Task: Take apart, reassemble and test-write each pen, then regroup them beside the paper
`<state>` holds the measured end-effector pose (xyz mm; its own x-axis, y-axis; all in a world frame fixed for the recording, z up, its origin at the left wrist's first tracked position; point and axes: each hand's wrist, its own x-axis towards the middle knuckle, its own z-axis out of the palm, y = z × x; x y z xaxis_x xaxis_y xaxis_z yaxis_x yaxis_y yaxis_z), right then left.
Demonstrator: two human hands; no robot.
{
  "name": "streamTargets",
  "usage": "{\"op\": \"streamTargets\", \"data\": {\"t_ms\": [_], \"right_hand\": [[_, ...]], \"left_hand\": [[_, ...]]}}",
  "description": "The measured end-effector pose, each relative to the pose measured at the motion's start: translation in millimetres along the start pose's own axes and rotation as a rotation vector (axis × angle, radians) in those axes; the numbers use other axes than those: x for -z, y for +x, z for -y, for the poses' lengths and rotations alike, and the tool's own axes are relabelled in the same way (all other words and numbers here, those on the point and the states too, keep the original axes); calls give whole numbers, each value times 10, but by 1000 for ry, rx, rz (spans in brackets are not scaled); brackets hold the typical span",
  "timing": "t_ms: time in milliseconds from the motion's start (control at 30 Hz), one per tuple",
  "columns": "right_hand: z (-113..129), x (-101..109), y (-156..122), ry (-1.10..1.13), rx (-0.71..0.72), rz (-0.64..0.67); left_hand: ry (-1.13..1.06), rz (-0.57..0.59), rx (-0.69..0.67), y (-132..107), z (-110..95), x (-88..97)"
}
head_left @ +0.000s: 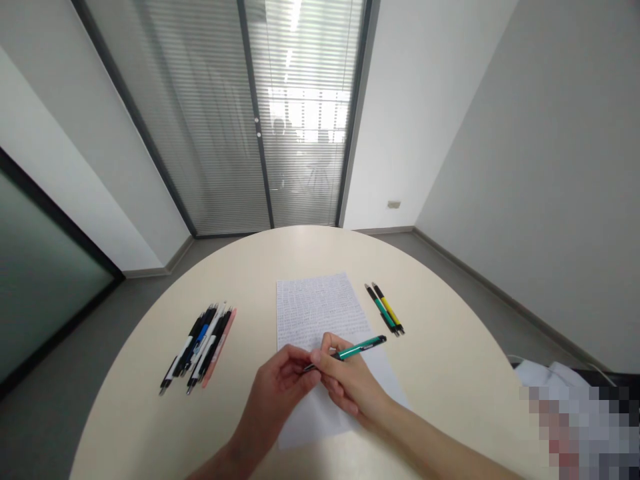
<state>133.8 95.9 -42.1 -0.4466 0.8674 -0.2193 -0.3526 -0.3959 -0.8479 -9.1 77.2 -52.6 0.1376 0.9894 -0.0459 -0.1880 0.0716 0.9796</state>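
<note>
While both hands meet above a sheet of paper, one green pen is in hand. Location: over the sheet's right half, about midway along its length, tilted, its tip toward the left and its black rear end reaching past the sheet's right edge.

Right hand: grasping the green pen by its front part, thumb and fingers closed on the barrel. Left hand: thumb and forefinger brought up around the writing tip, close against the right fingertips; whether they pinch the tip cannot be told.

Sheet: white, set at the middle of a round, pale table, its far edge short of the table's far edge; rows of handwriting on the far part.

Toward the table's left edge: a loose bundle of pens, side by side and partly overlapping, mostly black and white, with one blue pen among them and one pink pen on the side nearest the sheet.

Toward the table's right edge, just beside the sheet's far right corner: a second green pen and a yellow pen, near ends close together.

Beyond the table's far edge: a glass partition with blinds.
</note>
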Motion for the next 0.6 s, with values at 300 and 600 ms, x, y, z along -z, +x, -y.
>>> {"op": "streamTargets", "data": {"t_ms": [300,600], "right_hand": [[180,142,65,581,62,-62],[134,188,54,743,-1,-66]], "left_hand": [[-142,-347,55,67,-180,87],[-465,-360,169,95,-79,70]]}}
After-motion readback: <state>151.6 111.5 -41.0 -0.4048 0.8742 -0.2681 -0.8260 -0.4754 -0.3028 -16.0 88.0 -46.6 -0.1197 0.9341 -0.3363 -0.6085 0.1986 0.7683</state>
